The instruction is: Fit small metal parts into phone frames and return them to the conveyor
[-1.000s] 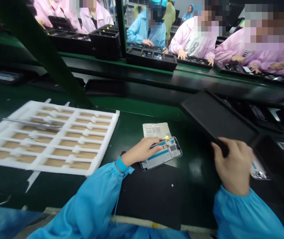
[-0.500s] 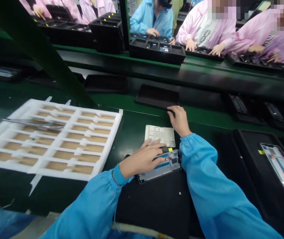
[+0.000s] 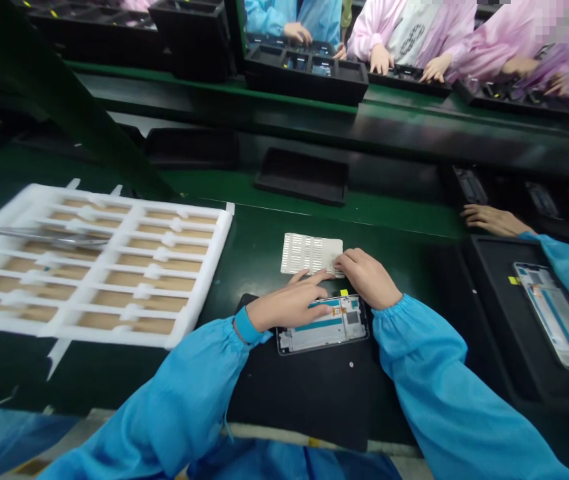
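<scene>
Resting open: left hand (image 3: 292, 303) on phone frame (image 3: 314, 335), black mat's (image 3: 304, 393) far edge | right hand (image 3: 368, 279): fingers bunched at sticker sheet's (image 3: 307, 255) right edge, grip unclear

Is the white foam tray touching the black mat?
Apart. The head view shows green table between the white foam tray and the black mat.

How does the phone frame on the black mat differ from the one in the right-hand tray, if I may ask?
The frame on the mat lies nearly crosswise; the frame in the tray lies steeply diagonal. The first's yellow tab sits on its far side, the second's tab on its left. Both show blue strips.
</scene>
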`<move>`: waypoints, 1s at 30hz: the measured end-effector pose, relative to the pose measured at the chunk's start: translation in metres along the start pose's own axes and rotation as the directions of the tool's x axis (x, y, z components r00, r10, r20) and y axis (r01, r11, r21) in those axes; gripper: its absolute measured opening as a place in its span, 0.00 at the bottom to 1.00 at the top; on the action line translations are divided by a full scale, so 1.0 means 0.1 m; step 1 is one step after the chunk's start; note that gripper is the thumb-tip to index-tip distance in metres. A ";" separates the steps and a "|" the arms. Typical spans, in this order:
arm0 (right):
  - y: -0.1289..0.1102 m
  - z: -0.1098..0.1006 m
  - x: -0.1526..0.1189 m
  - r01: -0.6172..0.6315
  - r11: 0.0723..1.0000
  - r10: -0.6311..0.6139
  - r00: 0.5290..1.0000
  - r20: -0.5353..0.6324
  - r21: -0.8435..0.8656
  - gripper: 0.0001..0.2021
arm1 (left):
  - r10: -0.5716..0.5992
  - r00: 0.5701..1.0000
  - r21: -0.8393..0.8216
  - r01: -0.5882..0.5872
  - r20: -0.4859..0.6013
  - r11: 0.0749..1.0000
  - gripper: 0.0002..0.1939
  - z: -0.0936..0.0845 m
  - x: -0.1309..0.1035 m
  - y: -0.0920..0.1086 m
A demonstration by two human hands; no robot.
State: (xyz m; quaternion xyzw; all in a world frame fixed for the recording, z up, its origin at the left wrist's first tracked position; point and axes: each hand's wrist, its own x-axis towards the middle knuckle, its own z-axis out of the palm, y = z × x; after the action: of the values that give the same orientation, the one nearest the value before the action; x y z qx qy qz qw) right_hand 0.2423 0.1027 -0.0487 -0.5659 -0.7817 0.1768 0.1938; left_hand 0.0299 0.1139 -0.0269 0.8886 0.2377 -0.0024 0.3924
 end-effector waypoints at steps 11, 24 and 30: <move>0.16 0.14 0.04 -0.113 0.802 0.291 0.932 -0.217 0.587 0.14 | -0.015 1.000 0.013 0.015 -0.007 1.000 0.13 0.04 -0.01 -0.02; -0.57 -0.37 -0.64 -0.157 0.508 0.356 0.934 -0.040 0.847 0.10 | -0.062 0.979 0.220 0.105 -0.193 0.970 0.14 -0.03 -0.40 0.38; -0.97 -0.50 -1.01 -0.164 0.786 0.130 0.986 0.100 0.596 0.11 | -0.090 0.970 0.468 0.189 -0.225 0.863 0.08 0.12 -0.68 0.67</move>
State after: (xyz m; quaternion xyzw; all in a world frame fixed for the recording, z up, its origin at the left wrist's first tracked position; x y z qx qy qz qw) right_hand 0.2171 -0.0195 0.0320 -0.5290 -0.6435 0.4456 0.3280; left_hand 0.0000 0.0376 0.0243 0.9347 0.3307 -0.0034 0.1302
